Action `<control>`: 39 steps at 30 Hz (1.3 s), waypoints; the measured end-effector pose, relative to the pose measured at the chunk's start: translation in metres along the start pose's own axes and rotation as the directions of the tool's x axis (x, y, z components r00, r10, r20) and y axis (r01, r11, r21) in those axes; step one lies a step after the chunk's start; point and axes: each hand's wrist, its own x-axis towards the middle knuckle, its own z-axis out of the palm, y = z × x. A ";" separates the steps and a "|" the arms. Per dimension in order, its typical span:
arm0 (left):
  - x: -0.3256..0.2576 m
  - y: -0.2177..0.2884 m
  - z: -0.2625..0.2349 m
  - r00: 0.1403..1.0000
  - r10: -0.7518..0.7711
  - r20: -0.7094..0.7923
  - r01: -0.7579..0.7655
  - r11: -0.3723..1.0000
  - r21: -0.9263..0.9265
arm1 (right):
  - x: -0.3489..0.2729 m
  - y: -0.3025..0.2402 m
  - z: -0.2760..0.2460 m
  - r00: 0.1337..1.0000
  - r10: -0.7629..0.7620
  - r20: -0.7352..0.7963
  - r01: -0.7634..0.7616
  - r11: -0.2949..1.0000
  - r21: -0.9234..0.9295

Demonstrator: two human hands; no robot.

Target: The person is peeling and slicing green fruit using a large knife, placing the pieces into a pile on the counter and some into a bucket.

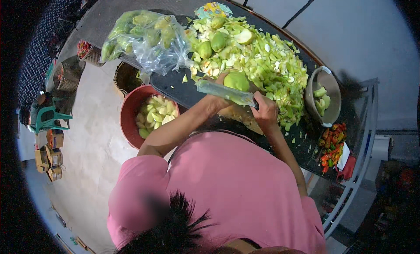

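Note:
My left hand (pixel 218 98) grips a whole green mango (pixel 236 81) at the near edge of a big heap of green peels and cut pieces (pixel 262 57). My right hand (pixel 265 112) is closed on the handle of a large knife. Its long blade (pixel 223 92) lies across the underside of the mango, pointing left. A wooden cutting board (pixel 239 116) shows beneath both hands. Two or three more whole mangoes (pixel 212 44) sit on the heap.
A clear plastic bag of green mangoes (pixel 144 35) lies at the back left of the dark table (pixel 175 90). A red basin (pixel 129 116) with pale cut pieces stands on the left. A metal bowl (pixel 334 92) and red-orange chillies (pixel 331 144) are on the right.

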 end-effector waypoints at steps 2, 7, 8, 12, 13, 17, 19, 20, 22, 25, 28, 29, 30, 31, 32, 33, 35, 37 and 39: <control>-0.006 0.004 0.003 1.000 0.016 -0.001 -0.016 1.000 0.014 | 0.003 -0.005 0.002 1.000 -0.023 -0.020 0.024 1.000 0.013; -0.024 0.017 0.015 0.995 0.087 -0.050 -0.075 0.978 0.196 | 0.010 -0.016 0.006 0.999 -0.030 0.025 0.029 0.999 0.012; -0.025 0.019 0.016 0.995 0.083 -0.049 -0.072 0.978 0.195 | 0.011 -0.017 0.008 0.999 -0.035 0.033 0.034 0.999 0.005; -0.026 0.027 0.009 0.986 0.137 -0.099 -0.112 0.968 0.225 | 0.009 -0.019 0.020 0.999 -0.004 0.036 0.006 0.998 -0.058; -0.026 0.028 0.005 0.986 0.134 -0.097 -0.109 0.968 0.226 | 0.008 -0.020 0.023 1.000 -0.001 0.021 0.002 0.998 -0.062; -0.028 0.027 -0.001 0.980 0.119 -0.158 -0.068 0.952 0.297 | -0.006 -0.009 0.038 1.000 0.020 -0.010 -0.021 0.991 -0.135; -0.043 0.022 0.011 0.980 0.111 -0.166 -0.062 0.959 0.277 | -0.025 0.026 0.045 0.981 0.192 -0.033 -0.195 0.962 -0.194; -0.053 0.018 0.032 0.974 0.118 -0.192 -0.043 0.933 0.358 | -0.031 0.037 0.043 0.938 0.343 -0.061 -0.347 0.906 -0.242; -0.050 0.009 0.030 0.974 0.095 -0.207 -0.019 0.941 0.339 | -0.054 0.047 0.029 0.906 0.419 -0.058 -0.421 0.883 -0.209; -0.036 0.004 0.015 0.985 0.031 -0.168 0.021 0.954 0.301 | -0.062 0.047 0.024 0.917 0.395 -0.059 -0.399 0.900 -0.178; -0.037 -0.005 0.029 0.974 0.003 -0.226 0.042 0.980 0.193 | -0.042 0.024 0.022 0.984 0.178 -0.031 -0.180 0.955 -0.238; -0.033 -0.006 0.022 0.974 0.004 -0.226 0.041 0.980 0.194 | -0.036 0.014 0.021 0.984 0.177 -0.032 -0.180 0.955 -0.236; -0.028 -0.006 0.010 0.977 0.017 -0.214 0.034 0.972 0.233 | -0.032 0.006 0.022 0.995 0.089 -0.044 -0.096 0.981 -0.170; -0.021 -0.006 0.001 0.980 0.030 -0.199 0.026 0.962 0.271 | -0.026 -0.002 0.020 0.998 0.000 -0.062 -0.006 0.994 -0.105; -0.019 -0.009 -0.001 0.979 0.019 -0.205 0.024 0.978 0.207 | -0.020 -0.013 0.015 1.000 -0.002 -0.008 0.001 0.996 -0.087; -0.017 -0.013 -0.003 0.979 0.024 -0.204 0.018 0.979 0.201 | -0.018 -0.015 0.013 1.000 -0.007 -0.002 0.007 0.996 -0.087; -0.015 -0.016 -0.002 0.988 0.086 -0.127 -0.053 0.967 0.248 | -0.013 -0.015 0.009 1.000 -0.023 0.021 0.024 0.998 -0.051; -0.017 -0.021 0.001 0.980 0.103 -0.172 -0.057 0.965 0.255 | -0.017 -0.006 0.010 0.998 -0.053 0.024 0.054 0.998 -0.042; -0.018 -0.026 0.005 0.970 0.117 -0.215 -0.058 0.964 0.261 | -0.018 0.002 0.007 0.996 -0.082 0.026 0.083 0.996 -0.035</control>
